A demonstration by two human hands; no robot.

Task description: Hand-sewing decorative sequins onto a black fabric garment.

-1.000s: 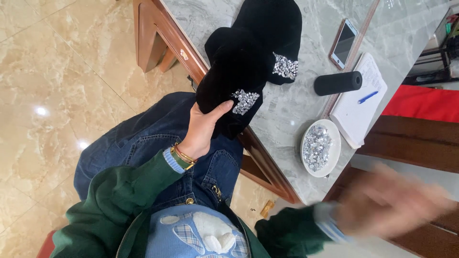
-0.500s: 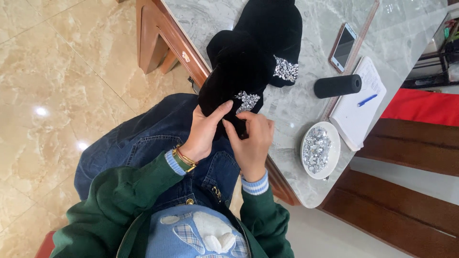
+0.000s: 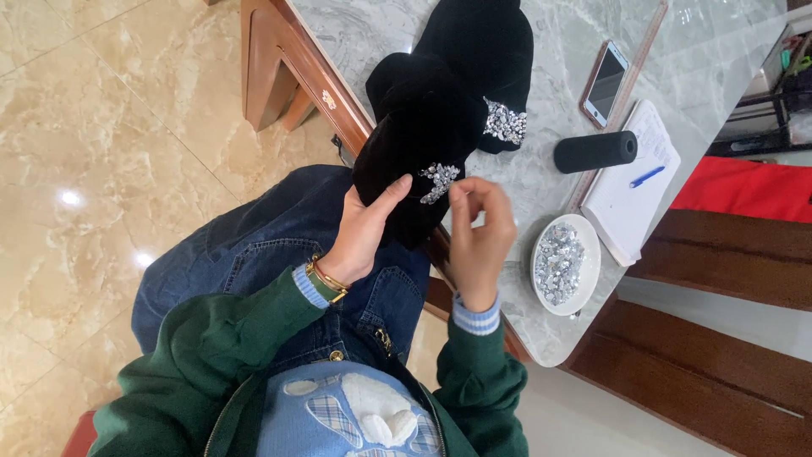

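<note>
On the left lies a glossy beige marble floor (image 3: 110,152). Next, the left hand (image 3: 365,237) grips the near end of a black velvet garment (image 3: 440,110), thumb pressed on top beside a silver rhinestone patch (image 3: 439,179). The garment drapes over the near-left edge of the grey marble desk (image 3: 558,51) and stretches away to the far side, with a second rhinestone patch (image 3: 505,123) farther along. Just right of the near patch, the right hand (image 3: 480,233) has its fingertips pinched together; whether they hold anything is too small to tell. Farther right on the desk sit a white dish of rhinestones (image 3: 565,264), a black thread spool (image 3: 595,151), a phone (image 3: 604,83) and a white notepad (image 3: 630,190) with a blue pen (image 3: 647,176).
</note>
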